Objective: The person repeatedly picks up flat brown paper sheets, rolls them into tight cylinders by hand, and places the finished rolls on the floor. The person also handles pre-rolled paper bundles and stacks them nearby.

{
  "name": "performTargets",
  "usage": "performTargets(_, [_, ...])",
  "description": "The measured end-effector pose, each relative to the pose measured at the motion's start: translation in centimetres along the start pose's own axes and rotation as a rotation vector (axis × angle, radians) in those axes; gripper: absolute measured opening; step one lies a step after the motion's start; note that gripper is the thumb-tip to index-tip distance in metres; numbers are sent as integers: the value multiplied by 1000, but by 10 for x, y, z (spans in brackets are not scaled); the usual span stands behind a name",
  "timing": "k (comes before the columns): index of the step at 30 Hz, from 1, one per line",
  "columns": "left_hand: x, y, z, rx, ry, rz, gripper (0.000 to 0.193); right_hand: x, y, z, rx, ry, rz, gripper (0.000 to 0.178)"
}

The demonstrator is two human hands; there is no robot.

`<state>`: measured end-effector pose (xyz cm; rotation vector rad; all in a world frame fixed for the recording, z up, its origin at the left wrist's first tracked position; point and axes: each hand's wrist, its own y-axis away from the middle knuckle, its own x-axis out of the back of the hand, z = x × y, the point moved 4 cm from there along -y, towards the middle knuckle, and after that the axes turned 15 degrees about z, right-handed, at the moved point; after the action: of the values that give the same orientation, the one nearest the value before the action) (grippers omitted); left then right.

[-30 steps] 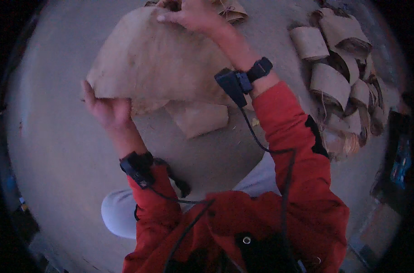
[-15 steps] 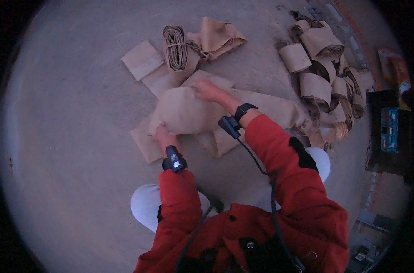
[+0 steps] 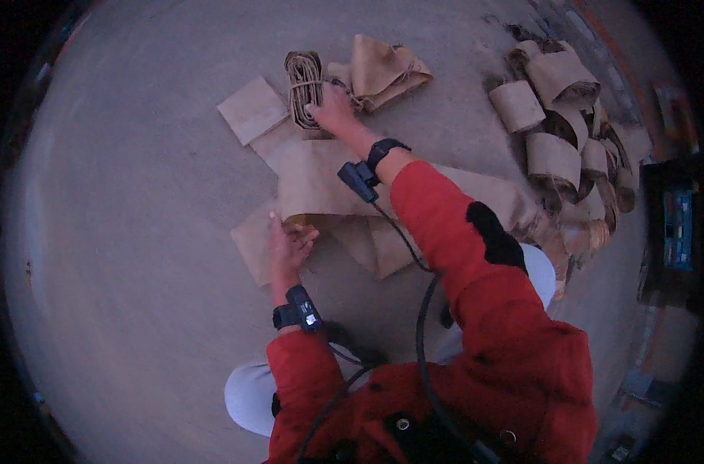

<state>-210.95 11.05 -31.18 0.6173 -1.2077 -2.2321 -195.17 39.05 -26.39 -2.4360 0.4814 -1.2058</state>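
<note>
A long strip of brown coarse cloth lies spread across the ground in front of me, its left end partly folded over. My left hand is at the near left edge of this strip, palm up with fingers apart, holding nothing. Beyond the strip stands a folded cloth bundle tied round its middle with a cord. My right hand has its thumb and curled fingers on the bundle's lower right side; the fingertips are partly hidden. Flat cloth pieces lie left of the bundle.
Right of the bundle rests a loosely folded cloth piece. A heap of rolled brown cloth strips lies at the far right, frayed threads at its near side. Farther right is a blue object on something dark. Cables run from my wrist devices.
My right hand has let go of the cloth strip and moved forward to the tied bundle. My left hand has released the strip's edge and opened. The view has shifted slightly.
</note>
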Motion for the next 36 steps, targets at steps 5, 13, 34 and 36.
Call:
performTargets(5, [-28,40,35,-233,-38,-207,51,29,-61,94,-319,-46,45,48])
performTargets(13, [-127,38,42,-1005,-923,339,46,45,-54,258,-597,-513,43,51])
performTargets(34, [-166,-121,-117,-671,-1307,44,70,-42,-51,283,-1403,-486,239,81])
performTargets(36, [-161,-130,-128,-632,-1223,28,69,-45,-51,287,-1476,-656,260,68])
